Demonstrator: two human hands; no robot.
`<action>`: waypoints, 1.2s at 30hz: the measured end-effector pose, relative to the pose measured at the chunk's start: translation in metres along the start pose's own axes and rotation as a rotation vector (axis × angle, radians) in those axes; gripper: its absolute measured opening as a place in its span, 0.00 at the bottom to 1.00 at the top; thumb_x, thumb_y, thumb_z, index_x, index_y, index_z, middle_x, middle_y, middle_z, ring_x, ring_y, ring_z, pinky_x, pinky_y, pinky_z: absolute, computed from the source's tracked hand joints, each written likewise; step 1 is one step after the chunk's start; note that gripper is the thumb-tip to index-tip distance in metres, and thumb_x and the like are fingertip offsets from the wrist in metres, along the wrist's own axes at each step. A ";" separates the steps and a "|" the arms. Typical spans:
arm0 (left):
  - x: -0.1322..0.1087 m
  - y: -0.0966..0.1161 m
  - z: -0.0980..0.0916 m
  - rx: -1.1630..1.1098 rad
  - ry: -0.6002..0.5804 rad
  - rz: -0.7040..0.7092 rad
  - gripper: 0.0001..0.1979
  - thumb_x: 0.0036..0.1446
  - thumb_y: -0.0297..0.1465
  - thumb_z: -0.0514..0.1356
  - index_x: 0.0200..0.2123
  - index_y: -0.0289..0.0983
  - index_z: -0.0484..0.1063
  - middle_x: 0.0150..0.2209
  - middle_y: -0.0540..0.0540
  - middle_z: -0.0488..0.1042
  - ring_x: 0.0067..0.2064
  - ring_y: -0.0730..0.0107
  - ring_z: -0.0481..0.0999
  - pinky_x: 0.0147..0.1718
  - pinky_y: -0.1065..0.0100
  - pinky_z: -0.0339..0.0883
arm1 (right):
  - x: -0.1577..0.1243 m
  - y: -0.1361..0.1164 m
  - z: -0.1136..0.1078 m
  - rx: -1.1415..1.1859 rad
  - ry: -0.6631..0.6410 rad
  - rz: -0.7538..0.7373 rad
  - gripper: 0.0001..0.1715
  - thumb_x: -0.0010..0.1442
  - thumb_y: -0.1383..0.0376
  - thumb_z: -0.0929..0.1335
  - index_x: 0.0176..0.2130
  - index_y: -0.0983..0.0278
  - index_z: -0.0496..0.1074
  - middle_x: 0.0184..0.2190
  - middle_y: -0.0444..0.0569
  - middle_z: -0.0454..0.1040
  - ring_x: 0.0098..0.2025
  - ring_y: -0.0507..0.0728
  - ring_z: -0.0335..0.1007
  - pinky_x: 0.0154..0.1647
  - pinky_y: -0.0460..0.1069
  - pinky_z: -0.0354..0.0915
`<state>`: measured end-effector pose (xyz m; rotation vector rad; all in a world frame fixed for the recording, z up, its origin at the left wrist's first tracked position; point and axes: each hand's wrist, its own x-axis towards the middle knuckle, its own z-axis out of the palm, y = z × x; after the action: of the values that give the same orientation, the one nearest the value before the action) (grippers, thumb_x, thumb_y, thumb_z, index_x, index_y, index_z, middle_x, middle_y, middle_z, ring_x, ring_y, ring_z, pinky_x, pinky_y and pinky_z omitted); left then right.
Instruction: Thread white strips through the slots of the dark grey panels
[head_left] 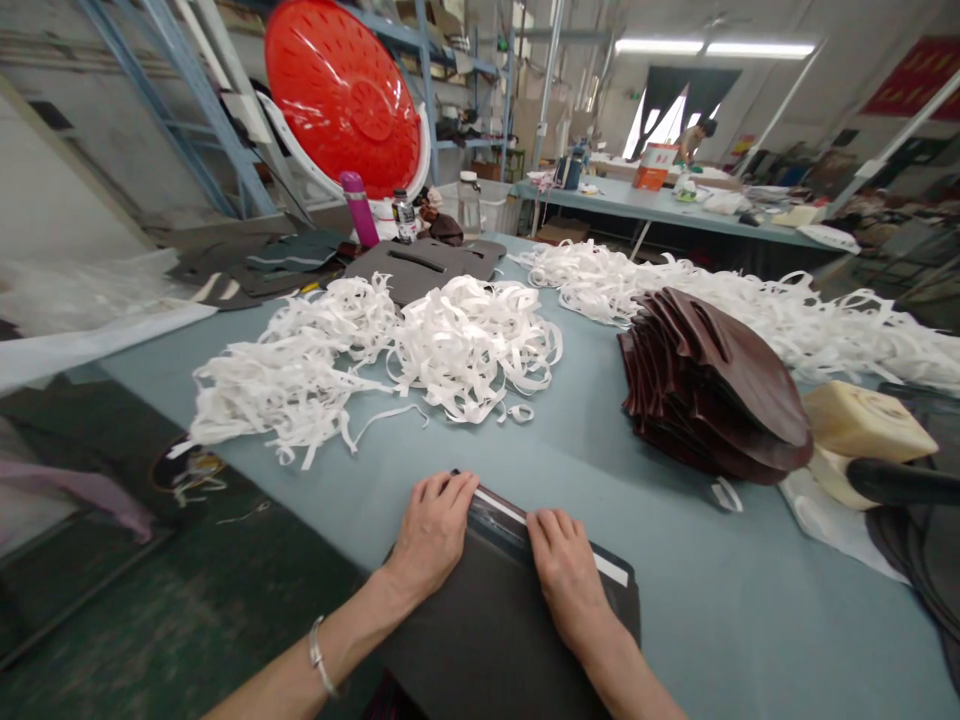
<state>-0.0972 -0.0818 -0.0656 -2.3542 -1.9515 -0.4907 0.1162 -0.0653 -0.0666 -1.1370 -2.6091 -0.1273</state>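
Note:
A flat black panel (487, 620) lies at the table's near edge, with a white strip (611, 570) running along its far side. My left hand (433, 535) is at the panel's far left corner, its bent fingers pressed together on the edge. Farther right, my right hand (568, 575) has its fingers curled down onto the same edge, over the strip. Both thumbs are mostly hidden, as is whatever lies under the fingertips. Beyond the hands lies a tangled heap of white strips (472, 345), with another pile of strips (300, 365) beside it.
On the right stand a stack of dark brown leather-like pieces (712, 380) and a yellowish block (870, 420). More white strips (885, 330) spread behind. At the back are a grey panel (427, 262), a purple bottle (360, 210) and a red basin (345, 100). A person (691, 140) is far off.

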 end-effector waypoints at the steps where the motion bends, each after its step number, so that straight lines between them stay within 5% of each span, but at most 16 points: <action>1: 0.000 0.000 0.000 -0.001 -0.003 0.003 0.21 0.60 0.23 0.50 0.57 0.38 0.64 0.55 0.44 0.69 0.53 0.55 0.63 0.50 0.54 0.57 | -0.016 0.010 -0.005 -0.021 0.018 -0.015 0.17 0.60 0.77 0.60 0.48 0.72 0.68 0.41 0.58 0.69 0.42 0.62 0.60 0.40 0.56 0.62; 5: -0.001 0.000 -0.001 -0.023 0.004 0.006 0.21 0.60 0.23 0.50 0.57 0.38 0.64 0.55 0.44 0.69 0.53 0.55 0.63 0.49 0.54 0.57 | -0.074 0.040 -0.023 -0.090 0.054 -0.003 0.20 0.61 0.77 0.57 0.51 0.71 0.66 0.44 0.58 0.68 0.46 0.62 0.61 0.44 0.56 0.62; 9: -0.003 -0.003 -0.002 -0.086 0.056 0.015 0.18 0.61 0.24 0.51 0.53 0.38 0.66 0.52 0.44 0.71 0.53 0.57 0.63 0.51 0.55 0.57 | -0.092 0.051 -0.030 -0.119 0.039 0.050 0.17 0.62 0.76 0.57 0.46 0.68 0.68 0.39 0.55 0.69 0.42 0.61 0.62 0.41 0.55 0.61; 14: -0.004 -0.006 -0.004 -0.160 0.094 -0.012 0.14 0.63 0.25 0.50 0.48 0.37 0.69 0.48 0.44 0.73 0.53 0.60 0.64 0.52 0.57 0.56 | -0.066 0.052 -0.028 -0.018 -0.035 0.197 0.10 0.64 0.68 0.61 0.31 0.63 0.68 0.30 0.49 0.68 0.35 0.59 0.61 0.37 0.53 0.59; 17: -0.003 -0.003 -0.004 -0.152 0.102 -0.006 0.15 0.63 0.25 0.49 0.51 0.36 0.67 0.51 0.43 0.71 0.56 0.60 0.63 0.53 0.57 0.56 | -0.032 0.036 -0.019 0.065 0.004 0.194 0.07 0.63 0.70 0.62 0.40 0.66 0.69 0.34 0.51 0.69 0.38 0.58 0.62 0.38 0.52 0.60; 20: -0.002 0.001 -0.003 -0.130 0.048 0.096 0.19 0.62 0.25 0.49 0.57 0.37 0.63 0.55 0.42 0.68 0.58 0.59 0.62 0.55 0.55 0.54 | 0.008 0.004 -0.006 0.034 0.001 0.119 0.15 0.61 0.76 0.61 0.48 0.70 0.67 0.38 0.54 0.70 0.39 0.58 0.62 0.38 0.51 0.61; 24: -0.002 0.001 0.002 -0.109 0.003 0.160 0.20 0.61 0.23 0.49 0.55 0.38 0.65 0.53 0.41 0.70 0.56 0.59 0.65 0.54 0.55 0.54 | 0.039 -0.033 0.009 -0.030 -0.035 0.070 0.13 0.59 0.76 0.62 0.43 0.69 0.71 0.36 0.54 0.70 0.38 0.59 0.62 0.38 0.53 0.62; 28: -0.001 0.001 0.003 -0.080 0.004 0.164 0.20 0.60 0.23 0.50 0.54 0.38 0.66 0.53 0.41 0.71 0.56 0.58 0.66 0.53 0.54 0.55 | 0.030 -0.035 0.009 -0.089 -0.058 0.048 0.11 0.59 0.77 0.63 0.39 0.69 0.72 0.35 0.55 0.69 0.38 0.60 0.62 0.39 0.54 0.63; 36: 0.000 0.002 -0.001 -0.062 0.023 0.157 0.20 0.59 0.23 0.50 0.54 0.38 0.67 0.52 0.40 0.72 0.54 0.59 0.68 0.52 0.55 0.56 | -0.036 0.002 -0.016 -0.151 -0.030 0.030 0.19 0.58 0.79 0.60 0.47 0.72 0.70 0.41 0.59 0.70 0.44 0.63 0.63 0.44 0.57 0.65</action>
<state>-0.0958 -0.0821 -0.0646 -2.5021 -1.7478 -0.5722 0.1445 -0.0917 -0.0621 -1.2364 -2.6448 -0.3083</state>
